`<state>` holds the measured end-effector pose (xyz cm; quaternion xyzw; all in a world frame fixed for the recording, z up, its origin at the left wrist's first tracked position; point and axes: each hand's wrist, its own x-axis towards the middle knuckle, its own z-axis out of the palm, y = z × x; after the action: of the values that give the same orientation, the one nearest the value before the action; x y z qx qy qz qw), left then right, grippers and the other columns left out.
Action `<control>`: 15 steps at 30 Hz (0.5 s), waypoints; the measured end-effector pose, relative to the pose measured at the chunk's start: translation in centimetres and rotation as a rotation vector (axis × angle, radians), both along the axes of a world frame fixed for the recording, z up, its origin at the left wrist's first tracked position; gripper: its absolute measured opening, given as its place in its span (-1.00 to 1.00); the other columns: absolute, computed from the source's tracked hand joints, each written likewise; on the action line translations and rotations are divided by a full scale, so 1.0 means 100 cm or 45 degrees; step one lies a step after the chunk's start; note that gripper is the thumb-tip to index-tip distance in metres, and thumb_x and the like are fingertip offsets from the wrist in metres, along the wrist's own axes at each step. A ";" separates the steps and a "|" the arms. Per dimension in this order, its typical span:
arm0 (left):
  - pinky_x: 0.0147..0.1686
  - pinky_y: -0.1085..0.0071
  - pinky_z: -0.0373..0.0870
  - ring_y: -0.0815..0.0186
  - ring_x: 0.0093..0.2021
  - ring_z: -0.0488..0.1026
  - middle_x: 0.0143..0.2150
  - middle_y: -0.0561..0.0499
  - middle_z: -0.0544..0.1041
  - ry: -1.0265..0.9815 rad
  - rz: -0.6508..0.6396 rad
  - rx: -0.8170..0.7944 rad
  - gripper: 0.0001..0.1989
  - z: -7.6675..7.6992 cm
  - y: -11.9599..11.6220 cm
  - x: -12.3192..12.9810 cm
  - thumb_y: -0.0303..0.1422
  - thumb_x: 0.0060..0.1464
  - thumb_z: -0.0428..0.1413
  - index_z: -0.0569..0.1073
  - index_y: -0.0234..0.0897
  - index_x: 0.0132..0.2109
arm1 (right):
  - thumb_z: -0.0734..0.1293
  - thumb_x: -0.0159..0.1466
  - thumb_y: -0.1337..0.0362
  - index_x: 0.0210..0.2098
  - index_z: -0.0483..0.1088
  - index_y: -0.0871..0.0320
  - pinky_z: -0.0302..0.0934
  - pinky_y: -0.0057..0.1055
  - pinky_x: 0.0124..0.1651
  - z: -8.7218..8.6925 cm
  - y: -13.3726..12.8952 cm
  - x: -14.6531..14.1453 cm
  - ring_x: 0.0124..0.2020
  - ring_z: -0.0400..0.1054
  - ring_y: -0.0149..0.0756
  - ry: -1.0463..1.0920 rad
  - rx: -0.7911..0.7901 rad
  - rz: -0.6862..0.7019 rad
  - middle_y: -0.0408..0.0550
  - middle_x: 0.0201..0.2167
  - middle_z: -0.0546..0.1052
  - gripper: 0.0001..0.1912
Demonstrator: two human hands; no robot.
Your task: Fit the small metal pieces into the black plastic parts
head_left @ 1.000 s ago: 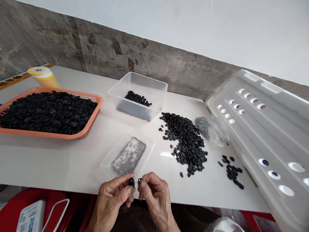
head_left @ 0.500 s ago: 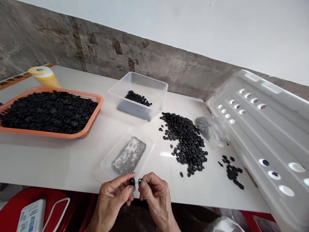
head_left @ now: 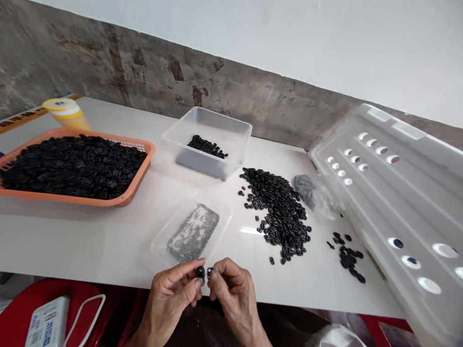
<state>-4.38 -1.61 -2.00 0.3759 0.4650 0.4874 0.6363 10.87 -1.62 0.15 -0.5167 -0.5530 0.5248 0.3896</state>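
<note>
Between thumb and fingers, my left hand (head_left: 177,291) pinches a rounded black plastic piece (head_left: 200,273) with holes. My right hand (head_left: 233,294) pinches a smaller black piece with holes (head_left: 210,273), held right beside the first. The two pieces nearly meet, and whether they touch I cannot tell. Just beyond my hands lies a shallow clear tray (head_left: 226,219) of small silvery metal parts (head_left: 193,231). To the right, a heap of small black pieces (head_left: 277,207) is spread on the white table (head_left: 119,241).
An orange basket (head_left: 125,198) full of black pieces stands at left, a yellow-lidded cup (head_left: 67,112) behind it. A clear bin (head_left: 237,140) holds some black pieces. At right are a plastic bag (head_left: 323,195), a few loose black parts (head_left: 349,258) and a leaning perforated panel (head_left: 408,212).
My left hand has shifted slightly right, bringing its black piece closer to the one in my right hand. The thin silvery gap between them has narrowed. My right hand stays in place.
</note>
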 end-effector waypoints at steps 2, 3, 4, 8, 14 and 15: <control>-0.58 0.65 0.40 0.49 -0.60 0.39 -0.56 0.04 0.48 0.005 0.009 0.037 -0.69 0.001 0.000 0.002 -0.27 -0.11 0.30 0.63 -0.25 -0.16 | 0.20 0.29 -0.03 -0.48 0.22 0.33 -0.04 -0.70 -0.50 0.002 0.000 0.000 -0.56 0.12 -0.61 0.004 -0.005 0.007 -0.11 -0.61 0.27 -0.50; -0.58 0.66 0.40 0.50 -0.61 0.39 -0.56 0.05 0.47 0.009 0.021 0.064 -0.71 0.001 0.000 0.002 -0.28 -0.09 0.29 0.63 -0.23 -0.16 | 0.20 0.28 -0.04 -0.47 0.23 0.34 -0.06 -0.70 -0.51 0.003 0.001 -0.001 -0.56 0.12 -0.61 0.001 -0.011 0.011 -0.10 -0.61 0.27 -0.50; -0.57 0.67 0.40 0.51 -0.61 0.39 -0.56 0.06 0.47 0.015 0.027 0.095 -0.72 0.001 0.000 0.003 -0.30 -0.08 0.29 0.63 -0.22 -0.16 | 0.20 0.28 -0.04 -0.47 0.23 0.34 -0.07 -0.70 -0.52 0.003 0.001 -0.001 -0.56 0.13 -0.61 -0.001 -0.018 0.010 -0.10 -0.61 0.27 -0.50; -0.56 0.70 0.41 0.54 -0.61 0.39 -0.56 0.09 0.46 0.051 0.023 0.233 -0.75 0.001 0.002 0.004 -0.37 -0.03 0.25 0.63 -0.14 -0.14 | 0.21 0.28 -0.05 -0.47 0.22 0.33 -0.04 -0.71 -0.51 0.003 0.001 -0.002 -0.55 0.16 -0.60 0.030 -0.032 0.018 -0.11 -0.62 0.26 -0.50; -0.55 0.72 0.42 0.57 -0.60 0.40 -0.51 0.12 0.49 0.121 -0.021 0.448 -0.68 0.003 0.003 0.002 -0.47 0.05 0.18 0.58 -0.01 -0.06 | 0.22 0.30 -0.04 -0.47 0.18 0.32 -0.03 -0.73 -0.51 0.004 0.001 -0.004 -0.56 0.15 -0.62 0.139 -0.022 0.062 -0.13 -0.64 0.24 -0.49; -0.56 0.73 0.41 0.58 -0.60 0.39 -0.51 0.13 0.48 0.152 -0.026 0.510 -0.65 0.004 0.003 0.002 -0.49 0.06 0.17 0.57 0.02 -0.05 | 0.22 0.30 -0.04 -0.47 0.18 0.32 -0.04 -0.73 -0.51 0.004 0.001 -0.004 -0.56 0.15 -0.62 0.153 -0.022 0.070 -0.14 -0.64 0.24 -0.50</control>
<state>-4.18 -1.30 -1.62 0.5279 0.3919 0.5403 0.5252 10.50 -1.51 0.54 -0.4724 -0.5380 0.5701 0.4030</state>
